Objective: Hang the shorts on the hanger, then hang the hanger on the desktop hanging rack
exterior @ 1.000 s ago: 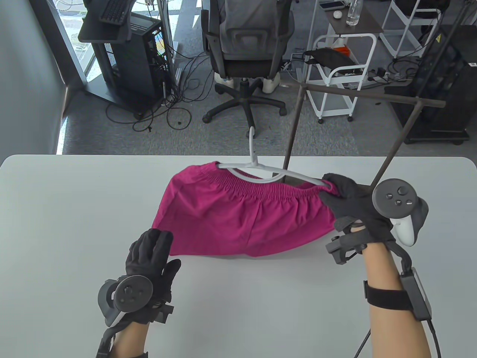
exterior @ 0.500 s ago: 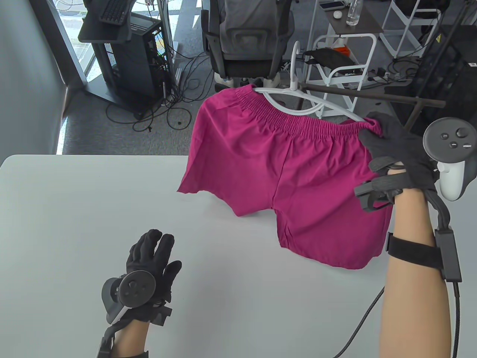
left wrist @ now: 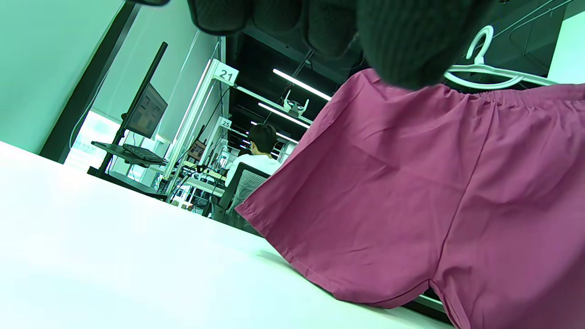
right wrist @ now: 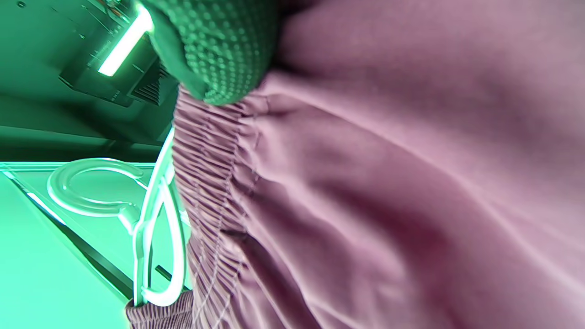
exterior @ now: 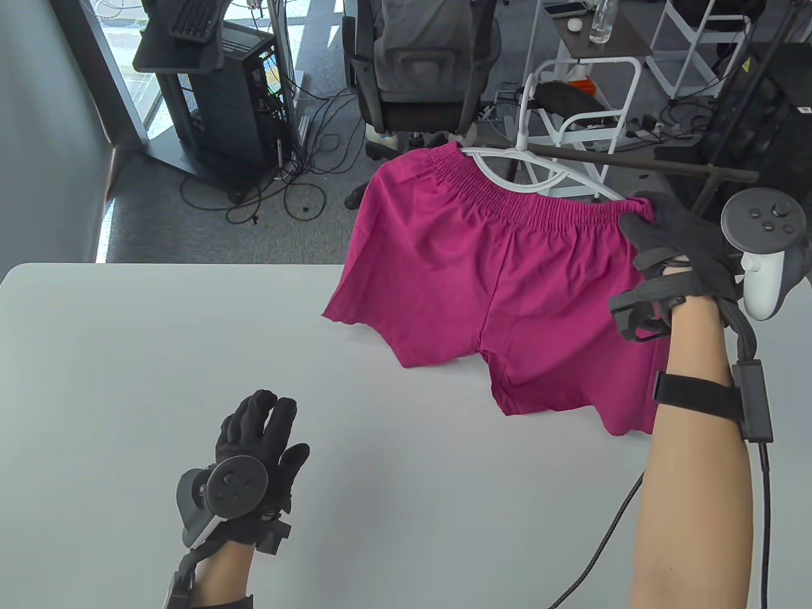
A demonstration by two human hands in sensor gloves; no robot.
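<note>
The left hand [exterior: 257, 438] is lying flat near the table's [exterior: 127, 355] front edge, fingers relaxed and straight, holding nothing, well apart from the shorts [exterior: 501, 279]. Those are hanging up and to its right, waistband threaded on the white hanger [exterior: 539, 174], long axis running left to right, hems brushing the table. The right hand [exterior: 682, 250] is pinching the waistband and hanger end together. The hook is sitting just beside the dark rack bar [exterior: 641, 162], beyond the right hand, so that hand is likely carrying it over
</note>
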